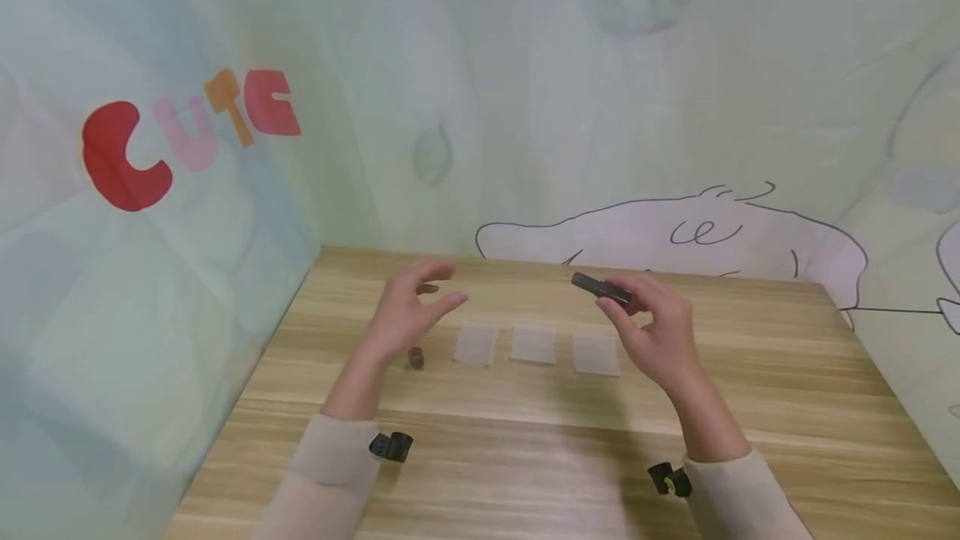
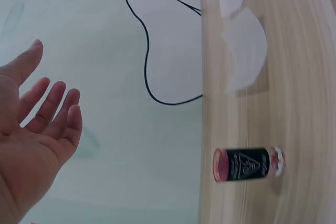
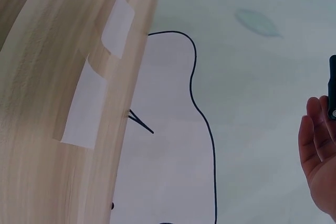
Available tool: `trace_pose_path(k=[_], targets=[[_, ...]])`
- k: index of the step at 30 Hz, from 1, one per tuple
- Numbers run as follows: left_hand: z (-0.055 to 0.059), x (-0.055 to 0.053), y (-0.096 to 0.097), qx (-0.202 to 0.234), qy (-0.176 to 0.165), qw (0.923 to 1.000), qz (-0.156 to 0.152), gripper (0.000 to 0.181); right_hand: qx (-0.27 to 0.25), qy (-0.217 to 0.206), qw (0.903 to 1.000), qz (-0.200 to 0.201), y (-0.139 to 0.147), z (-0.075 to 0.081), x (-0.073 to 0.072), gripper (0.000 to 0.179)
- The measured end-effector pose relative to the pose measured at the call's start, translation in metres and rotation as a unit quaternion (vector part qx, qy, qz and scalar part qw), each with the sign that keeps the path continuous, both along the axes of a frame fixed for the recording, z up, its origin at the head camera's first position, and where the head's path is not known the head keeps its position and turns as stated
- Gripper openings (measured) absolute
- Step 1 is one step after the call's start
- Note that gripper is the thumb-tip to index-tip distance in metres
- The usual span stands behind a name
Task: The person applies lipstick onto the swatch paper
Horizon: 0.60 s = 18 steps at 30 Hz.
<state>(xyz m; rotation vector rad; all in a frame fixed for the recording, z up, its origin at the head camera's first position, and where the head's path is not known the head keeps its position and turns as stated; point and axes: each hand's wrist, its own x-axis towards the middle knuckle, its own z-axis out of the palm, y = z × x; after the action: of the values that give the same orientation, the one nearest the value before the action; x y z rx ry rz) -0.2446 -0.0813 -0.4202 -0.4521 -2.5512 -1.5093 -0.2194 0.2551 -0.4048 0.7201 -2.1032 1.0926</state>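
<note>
My right hand (image 1: pixel 660 327) pinches a slim black tube (image 1: pixel 602 288) between thumb and fingers, raised over the right side of the table; its left end looks reddish, and its exact kind is not clear. In the right wrist view the tube (image 3: pixel 333 90) is cut off by the frame edge. My left hand (image 1: pixel 408 307) hovers on the left with nothing in it, thumb apart from the loosely bent fingers. Below it on the table is a small bottle (image 2: pixel 247 164) with a dark label and reddish contents. Three white paper squares (image 1: pixel 533 344) lie in a row between the hands.
The wood-grain table (image 1: pixel 480 457) meets a printed cloth backdrop (image 1: pixel 525 107) at its back edge. More cloth, with the coloured letters CUTE (image 1: pixel 123 158), hangs along the left side. Black wrist cameras (image 1: pixel 391 446) sit at both sleeves.
</note>
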Motion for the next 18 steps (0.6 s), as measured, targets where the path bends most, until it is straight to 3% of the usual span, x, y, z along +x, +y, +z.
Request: trace_pose_path(k=[7, 11, 18], targets=[[0.006, -0.003, 0.023, 0.056, -0.011, 0.9979, -0.029, 0.045, -0.009, 0.001, 0.9999, 0.012, -0.005, 0.005, -0.001, 0.031], [0.01, -0.004, 0.043, 0.105, -0.018, 0.9925, -0.061, 0.041, -0.018, -0.002, 0.9997, 0.017, -0.01, 0.008, -0.001, 0.03], [0.018, -0.001, 0.073, 0.153, -0.045, 0.9828, -0.093, 0.038, -0.026, -0.001, 0.9994, 0.022, -0.019, 0.013, -0.002, 0.028]])
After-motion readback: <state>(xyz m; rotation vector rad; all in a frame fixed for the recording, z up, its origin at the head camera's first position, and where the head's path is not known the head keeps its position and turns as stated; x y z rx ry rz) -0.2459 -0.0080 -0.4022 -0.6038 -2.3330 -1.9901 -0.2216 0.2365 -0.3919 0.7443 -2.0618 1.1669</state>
